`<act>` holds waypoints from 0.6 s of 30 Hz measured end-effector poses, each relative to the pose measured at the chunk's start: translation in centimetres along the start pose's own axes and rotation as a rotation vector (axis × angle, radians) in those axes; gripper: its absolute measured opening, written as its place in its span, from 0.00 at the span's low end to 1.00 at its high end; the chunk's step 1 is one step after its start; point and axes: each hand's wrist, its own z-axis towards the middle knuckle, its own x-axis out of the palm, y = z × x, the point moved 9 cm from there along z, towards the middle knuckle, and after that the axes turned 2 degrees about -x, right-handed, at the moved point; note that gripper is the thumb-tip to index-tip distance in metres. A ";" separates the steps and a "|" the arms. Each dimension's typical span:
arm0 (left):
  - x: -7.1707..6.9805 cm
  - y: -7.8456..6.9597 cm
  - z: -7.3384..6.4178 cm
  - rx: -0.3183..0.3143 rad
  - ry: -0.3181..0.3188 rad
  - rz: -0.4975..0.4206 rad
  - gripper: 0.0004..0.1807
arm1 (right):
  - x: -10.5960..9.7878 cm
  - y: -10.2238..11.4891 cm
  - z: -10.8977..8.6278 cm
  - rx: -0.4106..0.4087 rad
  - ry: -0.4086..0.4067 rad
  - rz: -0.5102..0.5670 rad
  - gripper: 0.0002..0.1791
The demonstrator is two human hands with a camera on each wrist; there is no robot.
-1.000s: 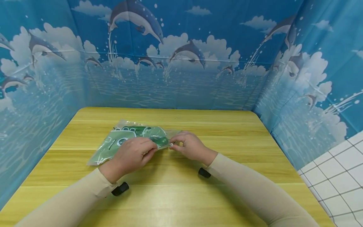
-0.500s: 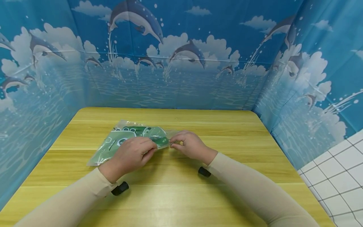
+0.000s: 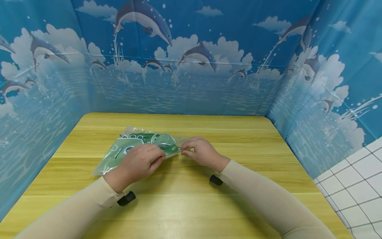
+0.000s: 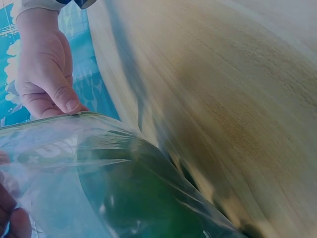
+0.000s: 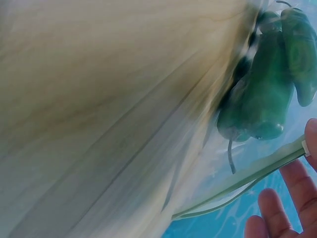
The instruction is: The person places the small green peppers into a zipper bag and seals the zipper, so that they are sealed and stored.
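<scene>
A clear zip bag (image 3: 117,151) with a green and white print lies on the table's left half, its zip edge toward me. Several green, pepper-like things with thin stems (image 5: 270,87) show inside in the right wrist view. My left hand (image 3: 140,162) pinches the zip edge between thumb and fingers. At the bag's right end my right hand (image 3: 201,153) pinches the same edge, with a pale slider (image 5: 305,147) at the fingertips. Part of the zip strip (image 5: 237,186) stands parted below the slider in the right wrist view. My left hand hides part of the bag's front.
The yellow wood-grain table (image 3: 191,205) reaches back to a blue dolphin-print curtain (image 3: 191,89), which also hangs at both sides. Black camera pieces (image 3: 126,198) hang under both wrists. White tiles (image 3: 355,186) show beyond the table at the right.
My right hand has shifted slightly to the right along the zip edge. The left hand holds its place, and the bag has barely moved.
</scene>
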 end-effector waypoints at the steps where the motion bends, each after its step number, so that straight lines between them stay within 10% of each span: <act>1: 0.0 0.0 0.0 0.000 0.001 0.000 0.05 | 0.0 0.0 0.0 0.004 0.000 0.000 0.11; 18: -0.1 -0.1 0.0 0.007 -0.013 -0.001 0.05 | 0.3 -1.7 0.0 0.053 0.012 0.039 0.11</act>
